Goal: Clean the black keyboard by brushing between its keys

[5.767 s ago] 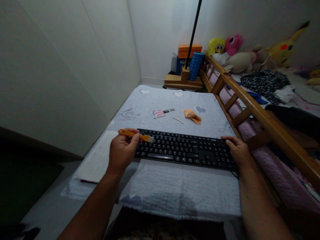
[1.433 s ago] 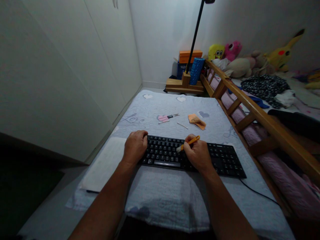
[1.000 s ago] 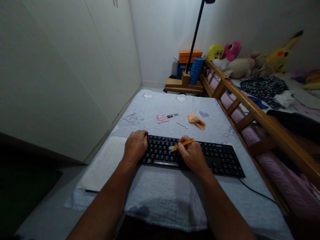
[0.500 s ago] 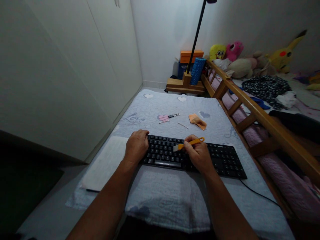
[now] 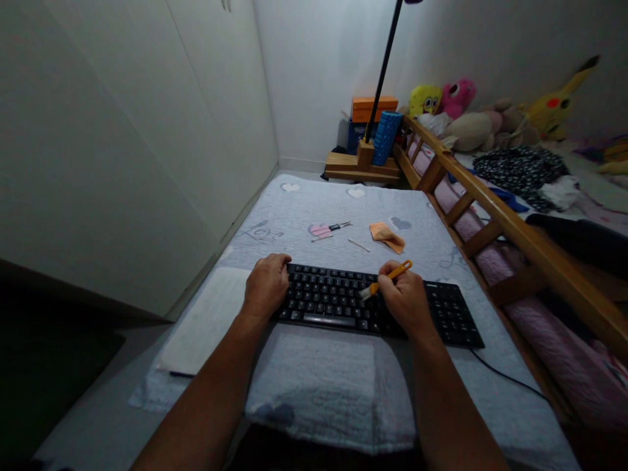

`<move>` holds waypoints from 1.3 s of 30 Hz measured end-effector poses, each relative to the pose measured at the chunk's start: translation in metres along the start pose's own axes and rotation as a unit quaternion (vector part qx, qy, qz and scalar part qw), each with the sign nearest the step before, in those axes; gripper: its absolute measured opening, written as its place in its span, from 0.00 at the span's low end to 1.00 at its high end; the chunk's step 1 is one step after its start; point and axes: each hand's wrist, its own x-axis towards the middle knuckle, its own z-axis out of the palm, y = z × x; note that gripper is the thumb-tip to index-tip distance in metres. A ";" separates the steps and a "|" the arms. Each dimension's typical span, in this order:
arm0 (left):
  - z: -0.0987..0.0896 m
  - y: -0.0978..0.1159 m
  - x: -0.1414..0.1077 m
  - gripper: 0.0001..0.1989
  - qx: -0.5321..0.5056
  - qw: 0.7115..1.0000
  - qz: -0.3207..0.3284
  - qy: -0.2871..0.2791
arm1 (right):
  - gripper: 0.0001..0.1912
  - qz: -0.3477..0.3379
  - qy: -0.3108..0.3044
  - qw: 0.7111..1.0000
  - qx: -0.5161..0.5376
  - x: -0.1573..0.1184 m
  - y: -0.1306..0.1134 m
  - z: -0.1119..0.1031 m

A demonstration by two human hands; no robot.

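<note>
A black keyboard lies across the cloth-covered table. My left hand is closed round its left end. In my right hand, closed over the right part of the keys, is a small brush with an orange handle; its pale bristles touch the keys right of the middle. Beyond the keyboard lie a pink-handled tool with metal tips, two cotton swabs and a crumpled orange cloth.
A pale flat pad lies left of the keyboard. The keyboard's cable runs off to the right. A wooden bed rail borders the table's right side, and a white cabinet stands to the left.
My right hand has moved right along the keyboard with the brush, uncovering some keys near the middle. The brush is tilted more steeply. My left hand has stayed at the left end.
</note>
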 end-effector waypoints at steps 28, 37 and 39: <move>-0.002 -0.001 0.001 0.19 -0.033 0.999 -0.019 -0.009 | 0.13 0.036 -0.218 0.958 0.184 0.007 -0.009 -0.020; -0.001 -0.003 0.001 0.19 -0.029 0.999 -0.018 -0.002 | 0.09 0.005 -0.272 0.941 0.203 0.008 -0.007 0.003; -0.001 -0.004 0.001 0.19 -0.031 0.999 -0.017 -0.001 | 0.09 -0.012 -0.245 0.953 0.176 0.007 -0.003 0.005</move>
